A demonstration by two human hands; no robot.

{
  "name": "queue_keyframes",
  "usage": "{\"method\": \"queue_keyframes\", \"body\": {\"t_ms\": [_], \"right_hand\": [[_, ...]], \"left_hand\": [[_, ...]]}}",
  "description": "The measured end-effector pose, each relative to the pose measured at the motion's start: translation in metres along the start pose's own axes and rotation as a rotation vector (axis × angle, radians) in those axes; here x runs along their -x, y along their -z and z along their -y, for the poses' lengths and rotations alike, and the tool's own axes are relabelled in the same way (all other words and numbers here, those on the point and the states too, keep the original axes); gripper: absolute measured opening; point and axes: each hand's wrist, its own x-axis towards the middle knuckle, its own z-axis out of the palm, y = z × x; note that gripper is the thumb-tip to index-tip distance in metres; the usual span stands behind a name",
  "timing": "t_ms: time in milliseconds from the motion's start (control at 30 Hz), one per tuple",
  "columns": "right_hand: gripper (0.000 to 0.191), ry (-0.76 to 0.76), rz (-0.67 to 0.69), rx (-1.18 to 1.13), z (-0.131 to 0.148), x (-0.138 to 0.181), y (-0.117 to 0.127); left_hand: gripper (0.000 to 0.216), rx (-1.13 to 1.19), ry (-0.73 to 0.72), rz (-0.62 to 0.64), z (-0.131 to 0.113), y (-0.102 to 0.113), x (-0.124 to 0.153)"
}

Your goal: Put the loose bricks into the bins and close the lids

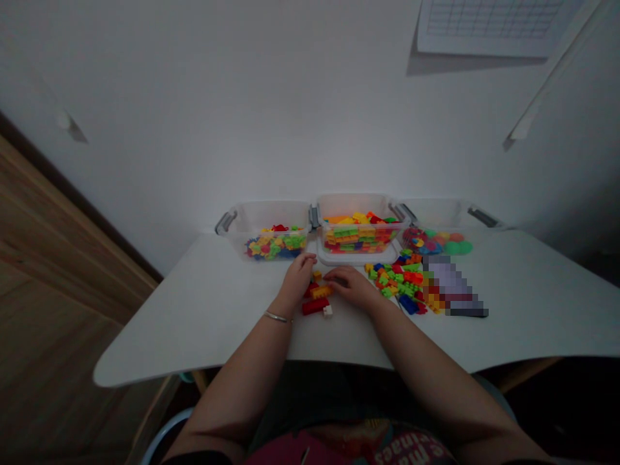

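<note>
My left hand [296, 279] rests on the white table [232, 323] with its fingers loosely bent forward, and its thumb is hidden. It stands beside a red toy brick [310, 290] and a small yellow brick [317, 276]. Opposite it, my right hand [354, 287] has curved fingers, with a gap between thumb and forefinger. Its fingertips are close to an orange brick [321, 292]; whether they touch cannot be made out. Nearer my body lie a long red brick [314, 306] and a white brick [328, 312].
Behind are three clear bins: a left bin [261, 216] of colourful pieces, a middle bin [356, 203] of bricks on a white lid [339, 260], and a right bin [436, 216] with round pieces. Loose bricks [398, 279] lie right, by a blurred flat object [450, 284].
</note>
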Motion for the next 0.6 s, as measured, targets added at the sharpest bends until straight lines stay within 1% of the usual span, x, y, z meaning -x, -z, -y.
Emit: {"method": "queue_keyframes", "body": {"t_ms": [100, 167, 300, 467, 533, 600], "right_hand": [[0.021, 0.047, 0.03, -0.007, 0.002, 0.0006, -0.0014], [0.02, 0.049, 0.054, 0.001, 0.0019, 0.0005, -0.0024], [0.019, -0.014, 0.057, 0.045, 0.0008, 0.0006, -0.0013], [0.019, -0.06, 0.05, 0.102, -0.0016, 0.0032, 0.0028], [0.018, -0.078, 0.055, 0.095, -0.003, 0.0041, 0.0039], [0.018, -0.114, 0.045, 0.036, -0.0041, 0.0039, 0.0046]], "left_hand": [[0.023, -0.004, -0.011, 0.006, 0.0002, -0.0004, -0.0004], [0.023, -0.015, -0.014, 0.001, -0.0007, -0.0008, -0.0004], [0.023, -0.037, -0.012, 0.0, -0.0016, -0.0006, -0.0008], [0.024, -0.051, -0.041, 0.006, 0.0029, -0.0002, -0.0017], [0.023, -0.058, -0.051, 0.013, 0.0038, 0.0, -0.0014], [0.023, -0.06, -0.053, 0.021, 0.0027, 0.0005, -0.0006]]}}
